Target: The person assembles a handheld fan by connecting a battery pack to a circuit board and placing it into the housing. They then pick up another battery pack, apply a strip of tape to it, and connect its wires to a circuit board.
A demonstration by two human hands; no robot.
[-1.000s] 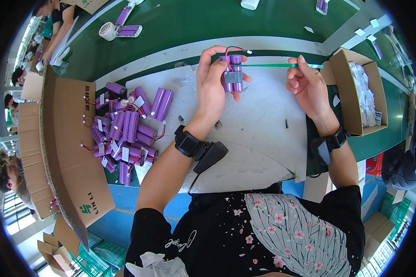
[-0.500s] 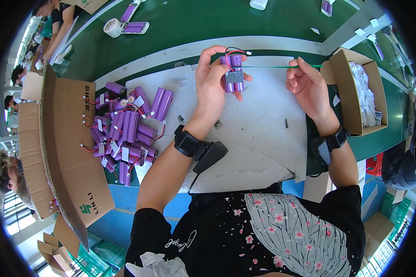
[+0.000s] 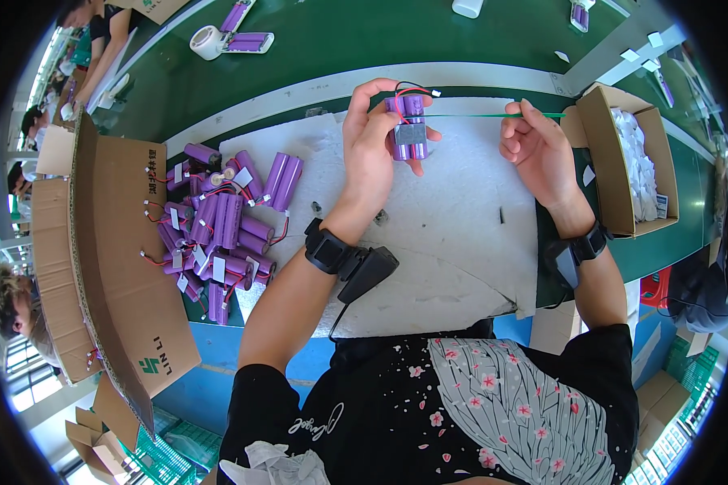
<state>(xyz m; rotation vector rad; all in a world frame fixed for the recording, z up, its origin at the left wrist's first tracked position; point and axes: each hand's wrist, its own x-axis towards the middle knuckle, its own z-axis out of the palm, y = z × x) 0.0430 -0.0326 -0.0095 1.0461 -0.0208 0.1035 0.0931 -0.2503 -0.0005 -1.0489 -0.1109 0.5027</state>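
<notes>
My left hand [image 3: 369,149] is closed around a purple battery pack [image 3: 417,147] made of short cells, above the far part of a white foam sheet [image 3: 445,275]. A grey square pad sits on the pack's face, and red and black wires with a white plug come off its top. From the pack a thin green strip [image 3: 477,115] runs taut to the right. My right hand [image 3: 542,153] pinches that strip between thumb and fingers; the strip's far end shows past the fingertips.
Left of the foam lies a heap of wired purple battery packs [image 3: 226,222], beside a large cardboard box [image 3: 129,242]. An open carton [image 3: 667,178] of white pieces stands at the right. Beyond a pale rail [image 3: 299,94], white devices with purple cells [image 3: 247,42] lie on a green surface. A co-worker's arm [image 3: 105,61] is at the far left.
The white devices on the green surface beyond the rail have shifted to the right. Both my hands, the battery pack and the green strip are practically where they were.
</notes>
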